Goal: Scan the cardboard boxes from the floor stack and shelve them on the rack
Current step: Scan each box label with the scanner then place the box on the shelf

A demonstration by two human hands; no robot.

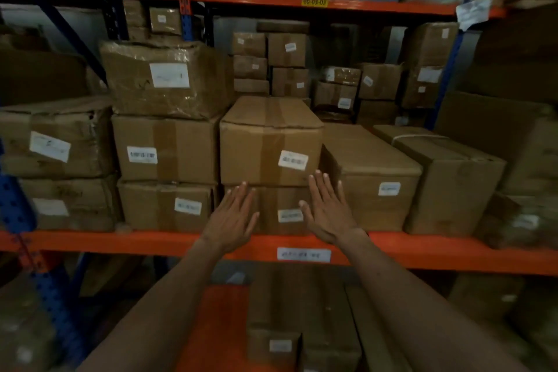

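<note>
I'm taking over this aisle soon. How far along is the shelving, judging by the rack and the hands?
Done: the middle shelf looks nearly full, with a labelled box stacked on a lower box at centre. In hand: nothing is held. The left hand and right hand are open, flat by the lower box's front. Left: the floor stack is out of view, so I cannot tell how many boxes remain.

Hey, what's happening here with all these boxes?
A person is stocking a warehouse rack. Both arms reach toward the middle shelf, where a taped cardboard box with a white barcode label sits on top of a lower box. The left hand and right hand are open and flat, fingers spread, at the front of that lower box, holding nothing. Whether the palms actually touch the cardboard is hard to tell. Labelled boxes fill the shelf above the orange beam.
</note>
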